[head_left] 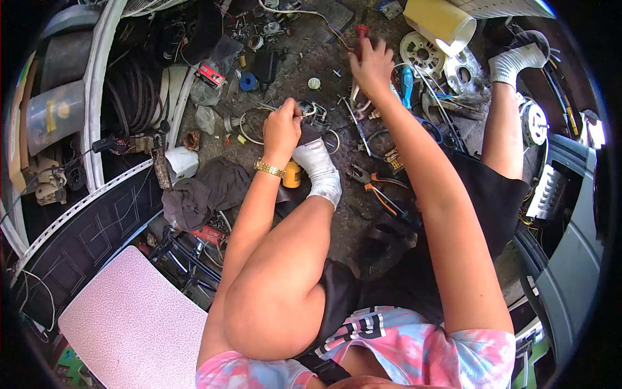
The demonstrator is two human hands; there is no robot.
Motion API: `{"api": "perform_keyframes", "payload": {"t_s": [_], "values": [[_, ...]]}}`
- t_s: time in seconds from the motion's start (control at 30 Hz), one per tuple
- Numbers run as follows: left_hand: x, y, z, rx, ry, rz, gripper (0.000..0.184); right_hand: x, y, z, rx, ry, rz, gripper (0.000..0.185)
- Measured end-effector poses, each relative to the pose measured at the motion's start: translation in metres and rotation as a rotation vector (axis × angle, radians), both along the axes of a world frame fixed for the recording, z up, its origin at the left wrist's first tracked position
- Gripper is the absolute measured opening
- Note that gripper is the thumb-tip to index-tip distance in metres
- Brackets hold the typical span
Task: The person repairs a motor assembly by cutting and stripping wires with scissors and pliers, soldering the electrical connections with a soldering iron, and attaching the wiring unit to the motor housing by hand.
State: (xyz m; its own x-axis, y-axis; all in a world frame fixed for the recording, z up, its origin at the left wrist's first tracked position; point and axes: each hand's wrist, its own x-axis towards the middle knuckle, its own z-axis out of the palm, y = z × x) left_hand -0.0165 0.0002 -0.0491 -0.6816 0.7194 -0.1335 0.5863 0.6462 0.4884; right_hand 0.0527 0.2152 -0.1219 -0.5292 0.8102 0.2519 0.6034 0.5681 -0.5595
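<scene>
A pink-and-blue tie-dyed shirt [414, 332] goes with seemingly black shorts [486, 201], white socks [319, 170] and a gold-coloured wristband [269, 168].

"What sort of place is this?"

"A workshop, I'd say, a small repair one. The floor [351, 223] is dark and grimy, strewn with loose parts."

"Which tools give it away?"

"Orange-handled pliers [386, 198] near the middle, a blue screwdriver [406, 85] farther off to the right, and a red-handled tool [362, 31] at the far side."

"And around them?"

"Black coils [126, 94] of hose or cable at far left, a round perforated part [422, 53] at far right, and a white wheel-like part [534, 123] beyond it, farther right."
</scene>
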Motion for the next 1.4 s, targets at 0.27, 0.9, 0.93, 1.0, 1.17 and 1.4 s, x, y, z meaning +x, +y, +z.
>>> {"api": "perform_keyframes", "payload": {"t_s": [0.27, 0.9, 0.93, 1.0, 1.17, 1.4], "values": [[-0.003, 0.001, 0.002, -0.031, -0.017, -0.006, 0.014, 0.027, -0.077, 0.004, -0.836, -0.005, 0.401, 0.019], [-0.001, 0.001, 0.003, -0.026, 0.009, -0.023, 0.015, 0.021, -0.133, -0.028, -1.295, 0.122, 0.033, 0.022], [0.000, 0.001, 0.003, -0.009, 0.017, -0.023, 0.017, 0.021, -0.133, -0.027, -1.356, 0.142, -0.012, 0.022], [0.001, 0.000, 0.004, 0.004, 0.022, -0.033, 0.017, 0.022, -0.134, -0.026, -1.402, 0.201, -0.010, 0.022], [0.006, -0.003, 0.004, 0.035, 0.042, -0.039, 0.017, 0.022, -0.140, -0.033, -1.411, 0.247, -0.017, 0.022], [0.004, -0.002, 0.004, 0.007, 0.057, -0.073, 0.014, 0.021, -0.144, -0.036, -1.384, 0.269, -0.037, 0.020]]}}
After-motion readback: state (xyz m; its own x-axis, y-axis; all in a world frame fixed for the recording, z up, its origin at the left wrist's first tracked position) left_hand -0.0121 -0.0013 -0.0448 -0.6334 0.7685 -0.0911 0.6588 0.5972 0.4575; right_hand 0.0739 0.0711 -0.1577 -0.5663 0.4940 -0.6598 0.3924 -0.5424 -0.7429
